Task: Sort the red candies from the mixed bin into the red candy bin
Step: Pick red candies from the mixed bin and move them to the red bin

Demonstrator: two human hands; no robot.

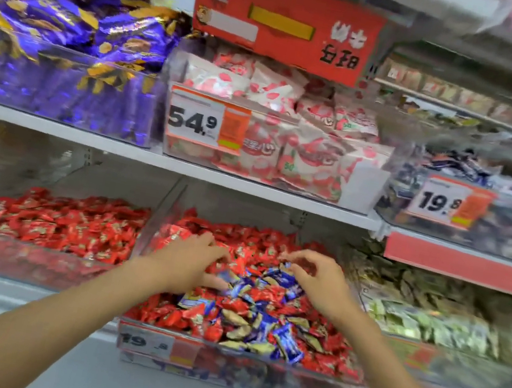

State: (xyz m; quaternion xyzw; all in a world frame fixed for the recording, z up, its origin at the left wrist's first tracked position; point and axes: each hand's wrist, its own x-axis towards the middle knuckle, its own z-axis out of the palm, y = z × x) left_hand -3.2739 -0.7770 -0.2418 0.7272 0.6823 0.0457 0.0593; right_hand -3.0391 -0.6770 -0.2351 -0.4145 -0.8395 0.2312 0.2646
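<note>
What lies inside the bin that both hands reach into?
Red candies, blue candies and gold candies heaped in the mixed bin. The left hand and right hand cover some; deeper layers are hidden.

hands 2 | clear bins 6 | numbered price tags 3 | red sign 1

This is a shop. Shelves hold clear bins full of wrapped candies, with price tags on the front.
</note>
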